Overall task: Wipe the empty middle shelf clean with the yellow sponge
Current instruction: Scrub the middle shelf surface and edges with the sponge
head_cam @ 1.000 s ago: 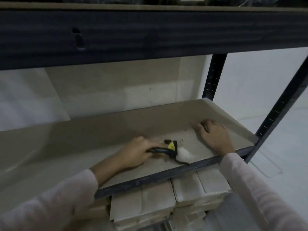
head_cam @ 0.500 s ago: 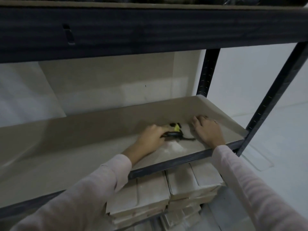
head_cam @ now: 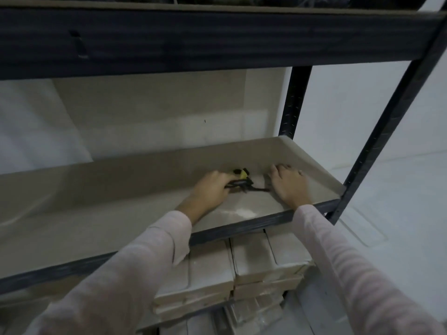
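The middle shelf [head_cam: 101, 213] is a pale board in a dark metal frame. My left hand [head_cam: 212, 189] grips the black handle of a tool with a small yellow sponge [head_cam: 242, 174] at its tip, pressed on the shelf toward the back right. My right hand [head_cam: 289, 183] lies flat on the shelf board just right of the sponge, fingers spread, holding nothing. A whitish smear [head_cam: 238, 212] lies on the shelf near the front edge, between my forearms.
A dark beam of the upper shelf [head_cam: 217, 37] crosses overhead. Black uprights [head_cam: 294, 102] stand at the back right and front right [head_cam: 377, 146]. Stacked pale flat boxes [head_cam: 242, 264] fill the level below. A white wall and floor lie to the right.
My left hand has pushed the sponge from the front edge toward the back of the shelf. The white smear stays behind near the front edge. My right hand has stayed flat.
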